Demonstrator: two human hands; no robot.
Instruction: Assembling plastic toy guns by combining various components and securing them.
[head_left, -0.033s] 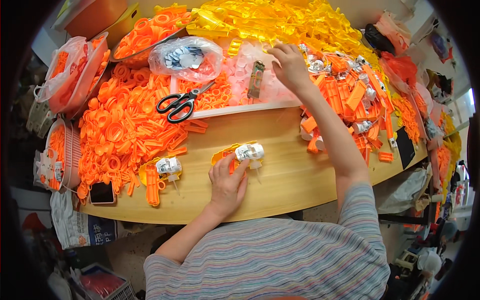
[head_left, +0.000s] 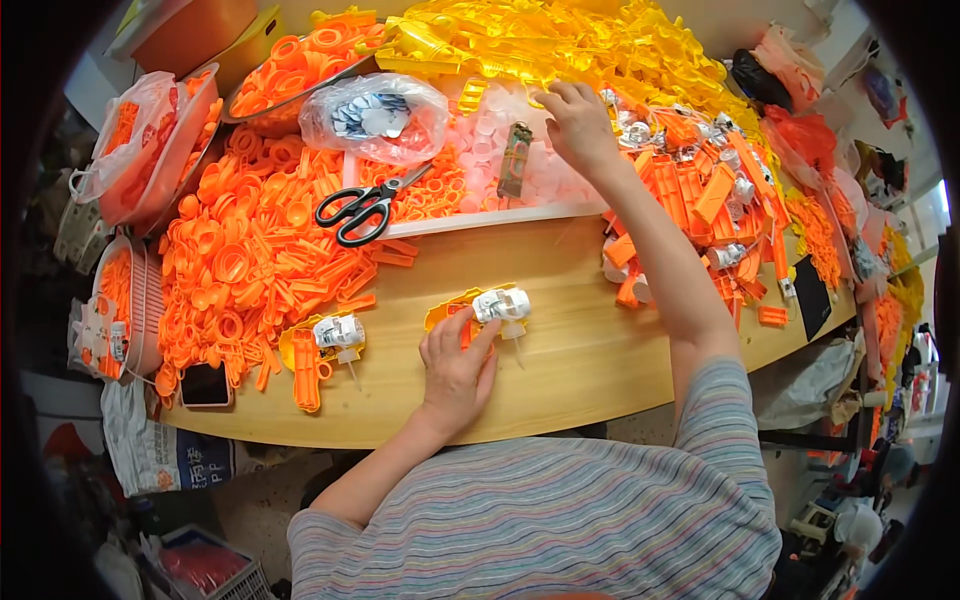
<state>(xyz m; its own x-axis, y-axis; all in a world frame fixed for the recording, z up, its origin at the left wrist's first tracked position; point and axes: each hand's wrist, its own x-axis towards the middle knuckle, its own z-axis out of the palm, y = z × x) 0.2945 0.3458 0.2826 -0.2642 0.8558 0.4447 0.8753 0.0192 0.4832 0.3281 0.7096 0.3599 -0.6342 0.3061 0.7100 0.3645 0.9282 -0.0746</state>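
My left hand (head_left: 456, 368) rests on the table with thumb and fingers closed round the near side of a half-built plastic toy (head_left: 500, 304). This toy has a yellow shell, an orange part and a white block, with a thin clear stem pointing toward me. To its left lies a similar half-built toy (head_left: 338, 330), untouched. My right hand (head_left: 582, 128) is stretched far forward over the white tray (head_left: 490, 219). Its fingers are bent and apart near the edge of the yellow parts heap (head_left: 570, 45); I see nothing held in them.
Black-handled scissors (head_left: 362, 212) lie across orange pieces (head_left: 235, 260) on the left. A clear bag of silvery pieces (head_left: 372, 116) and a small greenish-brown box (head_left: 514, 160) sit at the tray. Orange-and-white assemblies (head_left: 690, 195) are heaped right. A phone (head_left: 206, 386) lies near the front-left edge.
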